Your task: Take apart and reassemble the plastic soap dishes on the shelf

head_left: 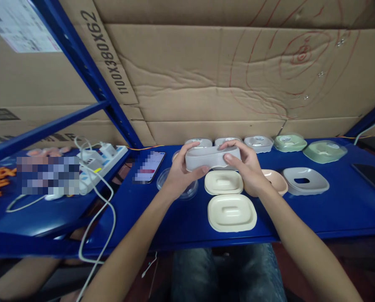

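Held up above the blue table is a grey oval plastic dish [202, 159], gripped at both ends. My left hand [181, 174] closes on its left end, and my right hand [250, 164] has its right end, thumb on the near wall. Below lie two cream oval pieces [232, 222] with raised centres, one in front of the other. Right of them, a peach dish [280, 181] is partly hidden by my right wrist. Farther right stands a grey dish [321, 180] with a dark hole in its bottom. Clear round plastic lids [163, 179] sit partly behind my left hand.
Along the back stand several lidded dishes, including a grey one [258, 144] and green ones [327, 152]. A phone [158, 161] lies left, a dark flat device [371, 174] right. Left are a power strip [119, 156], a hanging white cable [114, 209] and another person's arm [23, 274].
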### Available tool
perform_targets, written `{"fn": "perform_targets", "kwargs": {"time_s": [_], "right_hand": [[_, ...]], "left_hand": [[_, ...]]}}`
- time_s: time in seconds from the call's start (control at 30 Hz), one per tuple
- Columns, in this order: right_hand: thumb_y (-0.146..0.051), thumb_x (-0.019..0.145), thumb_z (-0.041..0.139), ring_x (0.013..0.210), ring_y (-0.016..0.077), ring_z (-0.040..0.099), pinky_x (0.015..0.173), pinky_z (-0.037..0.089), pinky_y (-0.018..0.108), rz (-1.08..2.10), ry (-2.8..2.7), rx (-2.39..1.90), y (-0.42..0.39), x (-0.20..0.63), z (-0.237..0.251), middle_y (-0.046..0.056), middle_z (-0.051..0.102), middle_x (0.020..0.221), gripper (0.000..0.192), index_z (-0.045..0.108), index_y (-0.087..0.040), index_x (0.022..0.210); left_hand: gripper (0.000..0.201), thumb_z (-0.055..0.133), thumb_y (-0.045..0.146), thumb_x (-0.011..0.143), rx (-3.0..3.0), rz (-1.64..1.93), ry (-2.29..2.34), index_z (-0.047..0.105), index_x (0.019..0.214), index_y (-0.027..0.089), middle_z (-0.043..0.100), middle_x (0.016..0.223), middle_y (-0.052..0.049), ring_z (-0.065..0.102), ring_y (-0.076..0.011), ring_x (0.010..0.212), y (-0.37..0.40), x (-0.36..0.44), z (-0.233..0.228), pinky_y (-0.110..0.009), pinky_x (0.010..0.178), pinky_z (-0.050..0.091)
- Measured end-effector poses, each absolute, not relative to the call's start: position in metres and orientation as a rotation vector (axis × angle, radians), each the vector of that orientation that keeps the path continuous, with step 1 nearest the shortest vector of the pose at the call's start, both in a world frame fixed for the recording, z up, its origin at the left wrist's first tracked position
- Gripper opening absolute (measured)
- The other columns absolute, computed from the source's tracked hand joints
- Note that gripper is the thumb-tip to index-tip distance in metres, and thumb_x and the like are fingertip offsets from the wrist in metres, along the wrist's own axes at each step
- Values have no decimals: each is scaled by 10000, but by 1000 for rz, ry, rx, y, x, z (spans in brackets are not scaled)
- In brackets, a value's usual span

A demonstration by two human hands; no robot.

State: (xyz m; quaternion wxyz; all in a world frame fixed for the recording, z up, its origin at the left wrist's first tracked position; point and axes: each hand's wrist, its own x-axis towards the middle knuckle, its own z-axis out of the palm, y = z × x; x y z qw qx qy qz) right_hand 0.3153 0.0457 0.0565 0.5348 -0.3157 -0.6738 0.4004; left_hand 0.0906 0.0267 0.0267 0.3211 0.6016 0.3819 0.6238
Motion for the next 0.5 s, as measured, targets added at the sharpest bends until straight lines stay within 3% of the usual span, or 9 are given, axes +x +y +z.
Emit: {"fn": "perform_targets", "kwargs": {"time_s": [0.2,0.5], "right_hand": [[-692,887,792,1002,232,655,885,557,366,779,-1607,-721,49,312,53,37,690,1039,465,674,-257,1001],[-550,946,802,924,211,630,822,508,347,654,-1584,-618,52,310,45,15,694,991,328,648,-263,983]], "left_hand": [[834,1031,477,697,1370,1433,896,661,1419,283,623,1519,-127,641,-352,1404,25,91,31,-529,1183,567],[886,1081,400,627,1217,1412,828,664,1397,265,560,1599,-120,561,-371,1498,23,94,34,-568,1286,461]]}}
